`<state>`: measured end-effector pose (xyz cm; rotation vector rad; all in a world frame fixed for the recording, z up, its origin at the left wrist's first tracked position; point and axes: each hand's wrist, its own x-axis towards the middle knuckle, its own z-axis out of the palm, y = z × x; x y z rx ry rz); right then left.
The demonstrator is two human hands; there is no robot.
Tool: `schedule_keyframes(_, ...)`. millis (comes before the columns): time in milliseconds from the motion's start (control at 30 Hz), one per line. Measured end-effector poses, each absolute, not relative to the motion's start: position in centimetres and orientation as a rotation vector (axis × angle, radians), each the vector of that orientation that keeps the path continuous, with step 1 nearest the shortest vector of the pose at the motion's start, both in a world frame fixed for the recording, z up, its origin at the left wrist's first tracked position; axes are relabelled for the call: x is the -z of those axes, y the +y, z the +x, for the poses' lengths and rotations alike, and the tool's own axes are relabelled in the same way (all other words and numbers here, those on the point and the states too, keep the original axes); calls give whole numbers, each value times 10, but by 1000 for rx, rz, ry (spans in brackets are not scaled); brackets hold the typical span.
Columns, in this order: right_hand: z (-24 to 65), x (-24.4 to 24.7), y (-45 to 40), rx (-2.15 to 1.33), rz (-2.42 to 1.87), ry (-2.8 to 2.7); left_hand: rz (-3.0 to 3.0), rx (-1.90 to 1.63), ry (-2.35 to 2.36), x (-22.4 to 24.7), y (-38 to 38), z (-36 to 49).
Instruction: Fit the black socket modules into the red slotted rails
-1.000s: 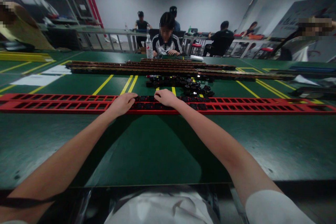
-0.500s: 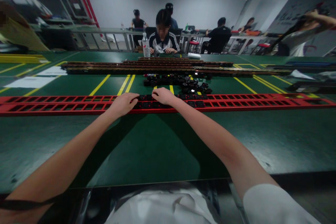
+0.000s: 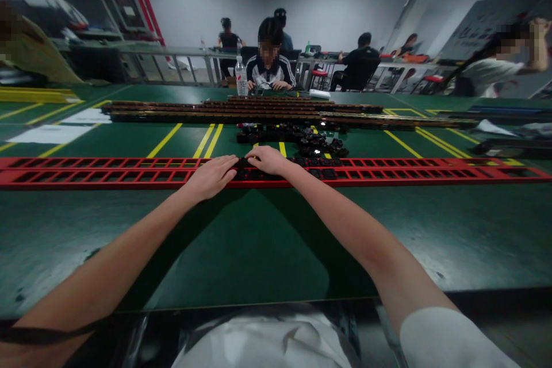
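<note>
A long red frame with two rows of rectangular openings lies across the green table. Several square black parts sit in its openings around the middle and just right of it. My left hand rests over the middle of the frame, fingers stretched to the right and thumb apart, touching the black parts there. Close beside it, my right hand bends over the far row with its fingers curled together at the black parts. What its fingertips hold, if anything, is too small to make out.
Behind the frame lies a heap of loose black parts. Beyond it are stacked long dark strips, white paper sheets at left and a plastic bottle. A person sits across the table; others are farther back.
My left hand has shifted slightly to the right, its fingers straighter and nearer my right hand. My right hand's fingertips have moved slightly left. The frame stays in place.
</note>
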<state>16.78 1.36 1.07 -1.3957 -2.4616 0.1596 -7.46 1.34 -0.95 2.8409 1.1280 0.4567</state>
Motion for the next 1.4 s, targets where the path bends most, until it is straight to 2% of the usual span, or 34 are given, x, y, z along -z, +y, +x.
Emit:
schedule_keyframes(567,168,-10,14,-160,-1400,-2465,2830,-540,1054,11,17,-69)
schedule_keyframes(833,170,-6,17,-170,-1381,-2452,2885,-464,1158,13,11,-69)
schedule_keyframes(1400,170,-7,17,-167,-1381,-2471,2906,-462,1056,11,8,-68)
